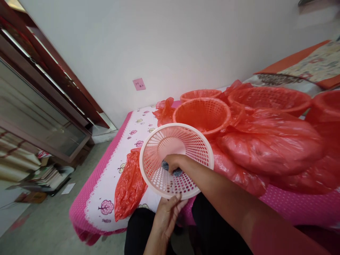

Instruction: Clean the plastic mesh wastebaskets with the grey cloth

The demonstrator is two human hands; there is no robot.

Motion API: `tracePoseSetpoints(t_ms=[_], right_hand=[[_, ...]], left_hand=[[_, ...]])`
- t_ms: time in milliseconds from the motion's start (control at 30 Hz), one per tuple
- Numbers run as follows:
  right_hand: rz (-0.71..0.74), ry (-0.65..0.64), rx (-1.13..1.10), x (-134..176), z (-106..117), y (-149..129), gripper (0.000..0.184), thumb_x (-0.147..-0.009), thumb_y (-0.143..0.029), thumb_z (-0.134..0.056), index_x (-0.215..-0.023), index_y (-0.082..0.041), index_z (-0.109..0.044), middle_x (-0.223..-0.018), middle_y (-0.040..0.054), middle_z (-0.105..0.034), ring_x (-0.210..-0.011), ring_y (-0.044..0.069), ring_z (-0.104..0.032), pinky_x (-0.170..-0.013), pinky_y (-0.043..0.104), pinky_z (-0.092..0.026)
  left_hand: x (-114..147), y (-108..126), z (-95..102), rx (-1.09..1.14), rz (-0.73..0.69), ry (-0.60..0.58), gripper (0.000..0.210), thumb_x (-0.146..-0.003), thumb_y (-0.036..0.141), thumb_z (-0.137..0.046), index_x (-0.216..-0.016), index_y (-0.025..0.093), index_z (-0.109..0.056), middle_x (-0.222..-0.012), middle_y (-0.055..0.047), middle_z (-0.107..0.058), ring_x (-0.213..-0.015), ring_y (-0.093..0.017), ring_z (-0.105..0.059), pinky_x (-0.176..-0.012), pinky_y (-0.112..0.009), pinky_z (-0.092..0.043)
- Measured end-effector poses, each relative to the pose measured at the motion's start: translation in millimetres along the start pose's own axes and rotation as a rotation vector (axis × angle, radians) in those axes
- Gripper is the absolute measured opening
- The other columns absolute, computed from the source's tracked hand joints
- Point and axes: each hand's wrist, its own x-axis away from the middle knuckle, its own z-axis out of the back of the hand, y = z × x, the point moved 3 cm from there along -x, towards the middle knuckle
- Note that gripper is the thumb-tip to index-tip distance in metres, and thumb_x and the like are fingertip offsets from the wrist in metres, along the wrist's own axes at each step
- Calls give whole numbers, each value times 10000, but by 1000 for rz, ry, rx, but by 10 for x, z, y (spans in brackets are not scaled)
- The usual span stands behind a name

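Note:
A pale pink plastic basket [148, 141] with slotted walls is tilted toward me above the bed's edge. My left hand [170, 212] is closed on the near part of its rim, thumb on the rim. Reaching inside the basket, my right hand [174, 162] grips a dark grey-blue cloth [177, 172], which shows on both sides of the fingers against the slotted wall. The fingertips of that hand are partly hidden. Left of the basket, a crumpled red plastic bag [130, 186] lies on the bed.
Several red baskets, one at the front [202, 113], stand behind, with full-looking red bags [271, 141] to the right. The bed [106, 191] has a pink-and-white cover. Left are a cabinet [47, 113] and a stack of books [47, 177]. A pink note [139, 84] is on the wall.

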Motion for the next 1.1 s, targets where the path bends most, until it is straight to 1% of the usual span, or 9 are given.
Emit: tracePoseSetpoints(t_ms=[67, 133, 267, 367, 433, 567, 633, 833, 1100], right_hand=[[20, 8, 36, 20, 14, -8, 424, -553, -173, -841, -960, -107, -743, -1002, 131, -772, -863, 276, -717, -737, 317, -527], [34, 16, 48, 47, 29, -3, 435, -568, -199, -853, -981, -112, -747, -999, 131, -773, -836, 265, -719, -727, 315, -528], [36, 36, 52, 75, 52, 39, 527, -575, -255, -875, -1069, -124, -744, -1042, 131, -773, -844, 254, -722, -730, 305, -530], [24, 46, 63, 37, 40, 76, 582, -571, -275, -877, -1115, -122, -738, -1085, 132, -768, -882, 255, -724, -738, 293, -532], [-3, 47, 79, -23, 12, 104, 557, -580, -247, -856, -1109, -117, -742, -1075, 129, -773, -875, 256, -729, -729, 290, -536], [-74, 65, 144, -184, -82, 154, 457, -597, -107, -767, -1053, -82, -758, -1044, 161, -779, -870, 286, -733, -729, 313, -540], [-88, 71, 167, -257, -139, 167, 425, -617, -88, -739, -1041, -78, -764, -1062, 170, -776, -886, 285, -732, -743, 312, -538], [-94, 44, 207, -330, -227, 135, 411, -658, -113, -730, -1065, -89, -772, -1079, 147, -780, -896, 258, -736, -763, 287, -542], [-53, -4, 255, -105, -111, -82, 372, -717, -109, -661, -1066, -24, -761, -1048, 202, -775, -859, 292, -744, -707, 318, -553]], left_hand=[[26, -1, 4, -14, -5, -15, 740, -695, 81, -846, -1383, 147, -583, -1234, -178, -743, -1191, -347, -679, -1090, -518, -503], [40, -12, -2, -12, 1, -28, 753, -681, 84, -857, -1383, 156, -592, -1250, -177, -737, -1203, -350, -671, -1097, -512, -495], [36, -28, -38, -3, 10, -48, 680, -723, 101, -831, -1364, 151, -612, -1251, -177, -736, -1194, -346, -676, -1094, -507, -494], [28, -27, -55, -12, 16, -31, 631, -735, 96, -819, -1335, 125, -627, -1158, -171, -769, -1125, -336, -710, -1069, -509, -514], [27, -24, -59, -20, 13, -26, 589, -746, 93, -809, -1310, 111, -639, -1112, -164, -781, -1088, -327, -724, -1055, -505, -526], [31, -35, -46, -35, 10, -18, 474, -764, 94, -792, -1224, 89, -679, -1099, -166, -782, -1042, -307, -737, -1038, -488, -541], [29, -43, -36, -35, 10, -10, 451, -762, 94, -792, -1201, 83, -688, -1090, -168, -783, -1026, -303, -741, -1030, -482, -548], [19, -58, -17, -26, 10, -2, 585, -739, 81, -805, -1298, 106, -637, -1116, -161, -774, -1055, -314, -731, -1013, -485, -561], [38, -58, -11, -52, -10, 6, 635, -751, 89, -800, -1349, 153, -596, -1233, -153, -733, -1091, -302, -712, -1017, -508, -562]])
